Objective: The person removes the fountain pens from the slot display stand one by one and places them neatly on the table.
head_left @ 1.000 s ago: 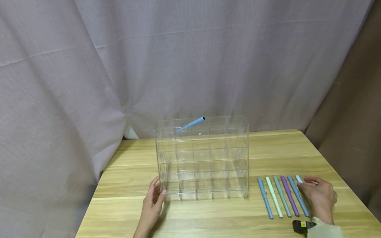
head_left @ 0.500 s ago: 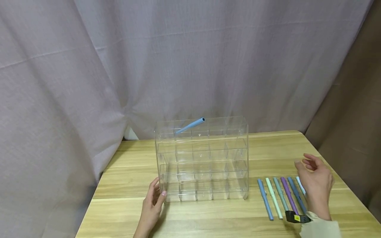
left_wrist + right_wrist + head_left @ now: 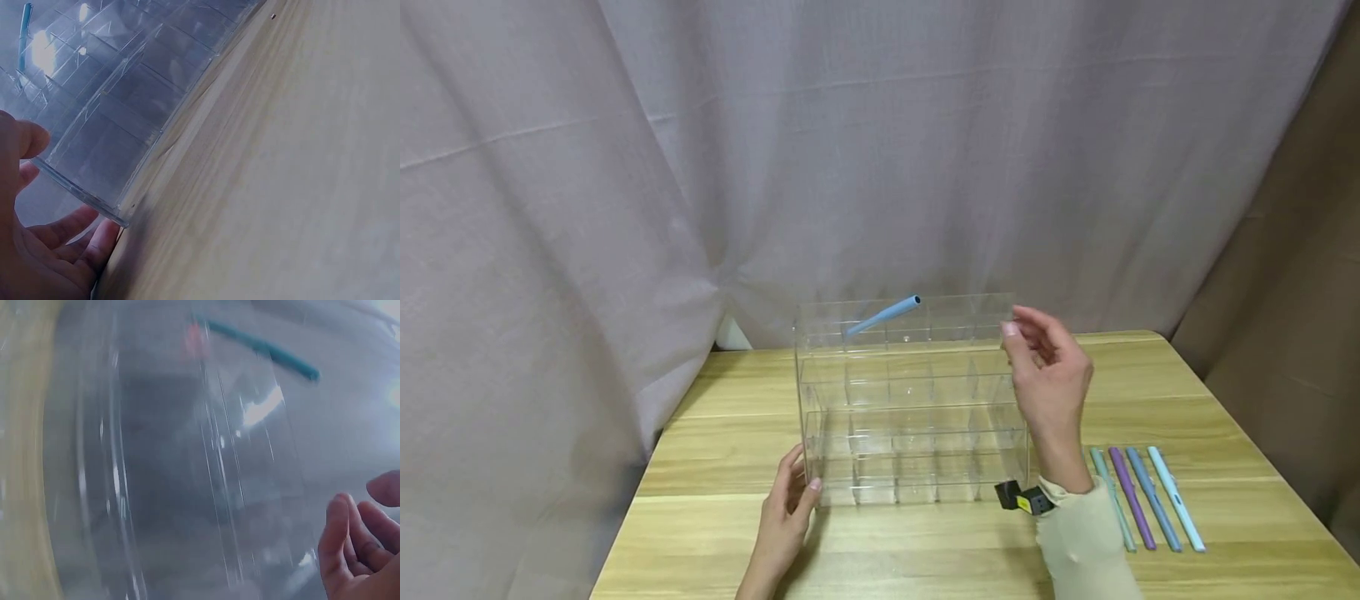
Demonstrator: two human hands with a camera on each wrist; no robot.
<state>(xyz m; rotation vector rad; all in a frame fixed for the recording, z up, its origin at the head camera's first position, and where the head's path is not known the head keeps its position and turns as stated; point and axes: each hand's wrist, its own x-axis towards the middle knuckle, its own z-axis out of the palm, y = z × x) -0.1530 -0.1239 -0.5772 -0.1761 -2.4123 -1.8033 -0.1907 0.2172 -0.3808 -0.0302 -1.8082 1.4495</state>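
Note:
A clear acrylic organizer [image 3: 910, 400] with several rows of compartments stands on the wooden table [image 3: 925, 550]. One blue pen [image 3: 883, 315] leans out of its top row, also visible in the right wrist view as the pen [image 3: 262, 347]. My left hand [image 3: 790, 500] holds the organizer's lower left corner. In the left wrist view that corner [image 3: 112, 209] lies between the thumb and the fingers [image 3: 94, 244]. My right hand [image 3: 1045, 367] hovers by the organizer's upper right edge, with loosely curled fingers [image 3: 350, 544] that hold nothing.
Several pens [image 3: 1131, 498] lie side by side on the table to the right of the organizer, partly hidden by my right sleeve [image 3: 1086, 542]. A grey curtain [image 3: 850, 167] hangs close behind the table. The table's edge runs along the right side.
My right hand has lifted off the row of pens and moved up and left to the organizer's top right corner, empty. The left hand has stayed put.

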